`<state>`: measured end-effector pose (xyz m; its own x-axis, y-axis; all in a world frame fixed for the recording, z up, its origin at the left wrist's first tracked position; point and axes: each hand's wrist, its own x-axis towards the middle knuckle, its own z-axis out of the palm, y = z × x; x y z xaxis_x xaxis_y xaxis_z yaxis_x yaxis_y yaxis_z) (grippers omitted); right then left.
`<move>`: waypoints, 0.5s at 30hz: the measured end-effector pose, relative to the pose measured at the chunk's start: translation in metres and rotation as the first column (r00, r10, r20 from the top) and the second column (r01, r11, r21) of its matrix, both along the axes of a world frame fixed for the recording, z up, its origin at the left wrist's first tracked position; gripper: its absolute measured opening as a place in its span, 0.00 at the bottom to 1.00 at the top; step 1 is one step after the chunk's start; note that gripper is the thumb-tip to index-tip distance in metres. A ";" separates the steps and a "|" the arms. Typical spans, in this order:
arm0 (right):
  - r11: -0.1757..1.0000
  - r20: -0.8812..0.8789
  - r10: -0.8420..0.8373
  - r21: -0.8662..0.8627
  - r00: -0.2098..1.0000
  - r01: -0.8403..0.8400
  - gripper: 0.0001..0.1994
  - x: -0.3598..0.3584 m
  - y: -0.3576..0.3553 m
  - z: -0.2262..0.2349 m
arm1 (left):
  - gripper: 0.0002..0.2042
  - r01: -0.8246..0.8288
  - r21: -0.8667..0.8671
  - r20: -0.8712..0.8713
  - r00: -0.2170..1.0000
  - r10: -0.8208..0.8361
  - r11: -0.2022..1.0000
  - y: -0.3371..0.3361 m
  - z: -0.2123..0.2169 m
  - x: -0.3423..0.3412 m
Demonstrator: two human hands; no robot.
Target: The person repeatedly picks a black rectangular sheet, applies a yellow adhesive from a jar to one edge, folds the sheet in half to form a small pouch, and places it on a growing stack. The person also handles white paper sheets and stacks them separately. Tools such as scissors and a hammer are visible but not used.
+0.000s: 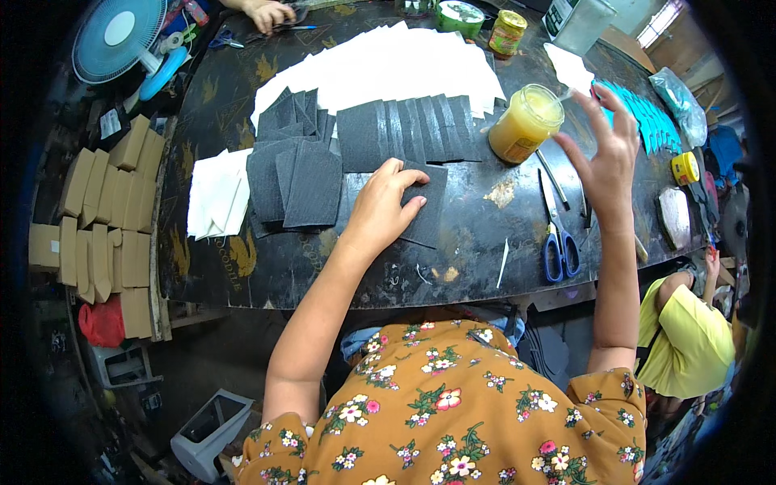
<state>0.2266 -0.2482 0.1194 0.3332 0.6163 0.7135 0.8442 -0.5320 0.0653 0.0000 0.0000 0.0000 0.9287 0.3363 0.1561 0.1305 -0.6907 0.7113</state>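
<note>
My left hand rests with bent fingers on a dark grey felt-like piece, holding it against the black table. Thumb and index finger lie on top of it; the other fingers are mostly hidden. Behind it, more dark grey pieces overlap in a row, some with shiny strips along their edges. My right hand is raised beside an open glass jar of yellow, glue-like paste, fingers spread. A pale stick leans out of the jar towards its index finger; I see no grip on it.
Blue-handled scissors lie right of centre. White sheets fan out at the back; stacked grey pieces and white pieces lie left. Turquoise pieces are at right. Another person's hand is at the far edge. A fan stands far left.
</note>
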 end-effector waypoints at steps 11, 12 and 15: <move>0.911 -0.834 0.329 0.158 0.442 -0.380 0.16 -0.079 0.060 -0.112 | 0.17 0.011 -0.026 -0.039 0.999 -0.012 1.000 0.005 -0.001 0.004; 0.927 -0.819 0.314 0.155 0.480 -0.342 0.17 -0.079 0.066 -0.119 | 0.17 0.007 -0.028 -0.033 0.999 -0.007 1.000 0.004 -0.001 0.003; 0.940 -0.706 0.286 0.075 0.647 -0.334 0.20 -0.079 0.071 -0.132 | 0.17 0.000 -0.028 -0.025 1.000 -0.001 1.000 0.005 -0.002 0.002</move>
<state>0.1476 -0.1771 -0.0131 0.4987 0.8082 0.3131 0.7689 -0.2458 -0.5902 0.0022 0.0048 -0.0017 0.9324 0.3397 0.1234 0.1483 -0.6709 0.7266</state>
